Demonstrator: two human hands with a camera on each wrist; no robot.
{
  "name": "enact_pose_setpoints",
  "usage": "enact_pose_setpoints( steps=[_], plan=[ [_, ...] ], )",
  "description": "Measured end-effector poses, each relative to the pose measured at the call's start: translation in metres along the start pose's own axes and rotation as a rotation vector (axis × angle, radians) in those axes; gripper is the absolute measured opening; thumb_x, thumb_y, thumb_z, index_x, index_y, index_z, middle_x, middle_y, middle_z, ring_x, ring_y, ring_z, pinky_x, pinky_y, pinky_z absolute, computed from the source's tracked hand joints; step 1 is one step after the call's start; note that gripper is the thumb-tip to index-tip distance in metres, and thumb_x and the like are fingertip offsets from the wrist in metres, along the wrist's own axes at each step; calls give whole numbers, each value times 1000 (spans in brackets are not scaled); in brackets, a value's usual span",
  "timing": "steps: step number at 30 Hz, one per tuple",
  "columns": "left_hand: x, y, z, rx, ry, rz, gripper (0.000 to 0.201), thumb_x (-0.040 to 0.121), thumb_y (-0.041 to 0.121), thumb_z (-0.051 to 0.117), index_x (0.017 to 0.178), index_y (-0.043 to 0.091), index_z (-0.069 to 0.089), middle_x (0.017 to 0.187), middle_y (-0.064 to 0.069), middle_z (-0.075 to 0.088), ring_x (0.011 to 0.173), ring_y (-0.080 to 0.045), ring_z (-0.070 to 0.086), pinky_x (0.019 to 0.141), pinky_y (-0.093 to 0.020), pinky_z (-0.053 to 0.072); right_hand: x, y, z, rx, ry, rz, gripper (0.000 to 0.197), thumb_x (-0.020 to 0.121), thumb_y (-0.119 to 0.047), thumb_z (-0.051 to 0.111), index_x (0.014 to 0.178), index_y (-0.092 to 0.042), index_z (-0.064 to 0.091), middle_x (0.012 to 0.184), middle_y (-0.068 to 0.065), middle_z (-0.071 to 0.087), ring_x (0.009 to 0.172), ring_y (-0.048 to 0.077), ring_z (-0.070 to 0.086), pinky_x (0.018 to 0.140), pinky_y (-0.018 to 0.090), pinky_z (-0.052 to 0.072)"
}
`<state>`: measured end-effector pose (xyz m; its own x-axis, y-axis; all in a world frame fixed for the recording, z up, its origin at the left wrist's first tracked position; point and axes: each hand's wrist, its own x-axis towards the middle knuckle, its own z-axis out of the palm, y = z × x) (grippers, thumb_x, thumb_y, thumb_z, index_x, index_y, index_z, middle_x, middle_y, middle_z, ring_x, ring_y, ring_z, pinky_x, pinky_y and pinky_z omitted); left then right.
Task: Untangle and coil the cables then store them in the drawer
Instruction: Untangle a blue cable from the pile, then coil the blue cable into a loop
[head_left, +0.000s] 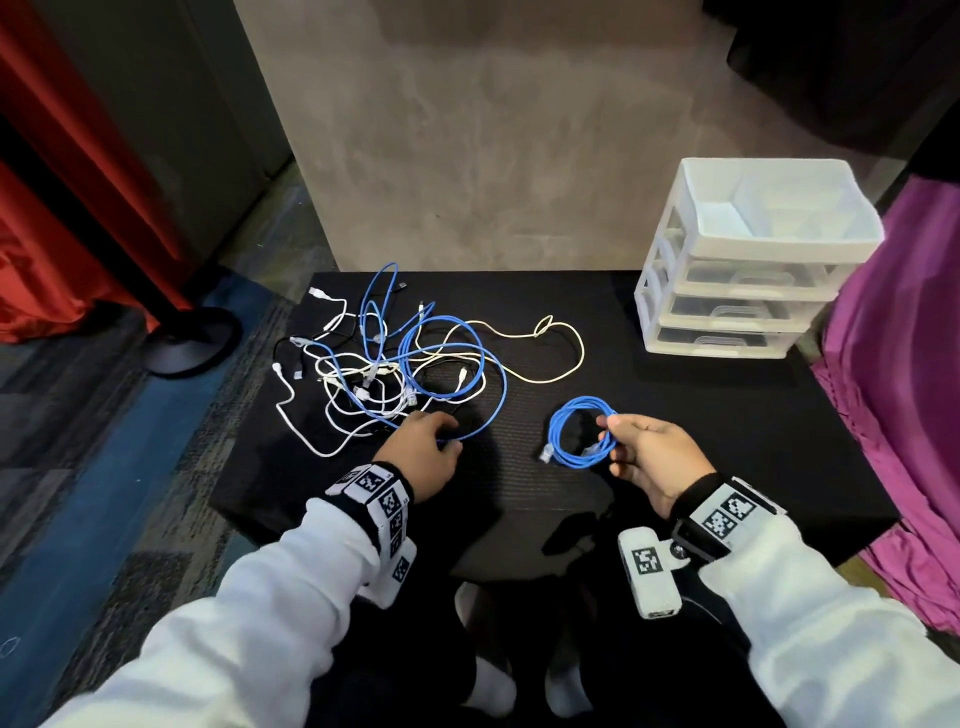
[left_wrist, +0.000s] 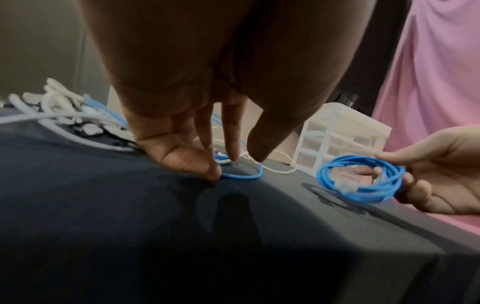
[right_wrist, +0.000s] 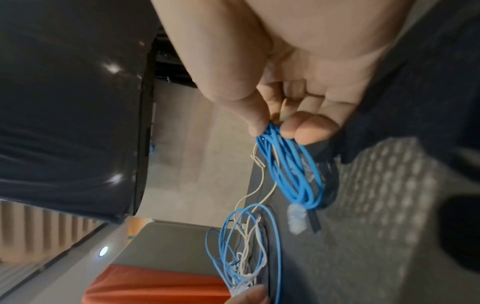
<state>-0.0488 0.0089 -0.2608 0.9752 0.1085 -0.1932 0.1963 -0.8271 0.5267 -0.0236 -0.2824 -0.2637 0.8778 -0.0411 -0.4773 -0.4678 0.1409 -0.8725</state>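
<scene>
Presently, one blue coil, wound into several loops with a clear plug at its near edge, was pinched at its right side between thumb and fingers of the right hand, held low over the black table and apart from the rest. One tangle of cables, blue, white and cream, lay spread on the table's left half; the left hand was down at its near edge, fingertips pressing or pinching a loose blue cable against the cloth, though which could not be told. One white drawer unit stood at the far right corner, drawers closed. The cables looked light, limp and somewhat springy; a coil would likely loosen unless held across all its loops at once, and strands in the tangle seemed best drawn out by a plug end.
</scene>
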Motion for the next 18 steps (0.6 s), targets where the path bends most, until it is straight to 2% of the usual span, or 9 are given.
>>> enact_pose_setpoints(
  steps=[3,5,7,8,10,12,14,16,18],
  plan=[
    [4,-5,9,30,-38,-21,38,90,34,70,126,23,65,128,2,52,108,-18,63,101,-24,44,6,6,-8,-71,78,36,11,101,-16,65,108,-8,71,88,6,66,63,10,54,47,20,48],
    [5,-6,10,56,-54,-34,34,88,35,71,120,24,66,116,2,59,103,-17,64,94,-25,47,9,10,-12,-124,138,57,22,97,-22,72,116,-11,68,95,8,68,73,13,59,53,26,50],
    [2,-3,9,80,-53,-22,21,90,36,70,107,23,70,94,7,62,94,-18,66,82,-25,48,10,14,-15,-251,235,25,42,89,-35,78,124,-18,64,110,11,67,86,17,62,70,35,56],
    [-1,0,8,76,-22,9,17,92,37,68,101,24,72,87,9,59,91,-18,65,78,-26,48,11,15,-16,-356,283,-23,50,84,-42,79,126,-22,64,120,13,64,93,18,63,86,38,57],
    [-9,8,6,-8,105,128,14,93,36,67,94,24,74,89,8,57,88,-17,63,79,-28,48,0,9,-12,-487,319,-182,48,86,-39,78,128,-25,63,124,11,60,100,19,63,102,33,50],
    [-22,23,0,-148,214,297,12,94,33,67,93,23,73,93,8,61,89,-14,63,85,-28,49,-17,-2,-2,-507,169,-361,44,92,-25,76,132,-29,59,104,4,63,91,9,65,91,18,47],
    [-39,43,-10,-238,229,469,11,95,31,65,93,23,72,93,9,66,91,-10,63,89,-29,49,-40,-17,16,-514,-143,-486,53,92,-17,77,137,-36,55,89,-2,61,69,0,59,78,10,46],
    [-57,64,-21,-256,221,604,10,96,29,64,96,22,71,92,11,69,91,-8,64,88,-25,48,-53,-25,32,-649,-305,-627,41,91,-28,78,126,-43,64,90,-5,62,67,8,55,78,21,50],
    [-66,73,-31,-265,215,662,10,97,31,64,97,23,71,92,12,70,91,-7,64,86,-22,47,-61,-35,42,-722,-247,-733,14,89,-48,72,94,-35,72,85,-3,64,72,14,59,76,35,52]
  ],
)
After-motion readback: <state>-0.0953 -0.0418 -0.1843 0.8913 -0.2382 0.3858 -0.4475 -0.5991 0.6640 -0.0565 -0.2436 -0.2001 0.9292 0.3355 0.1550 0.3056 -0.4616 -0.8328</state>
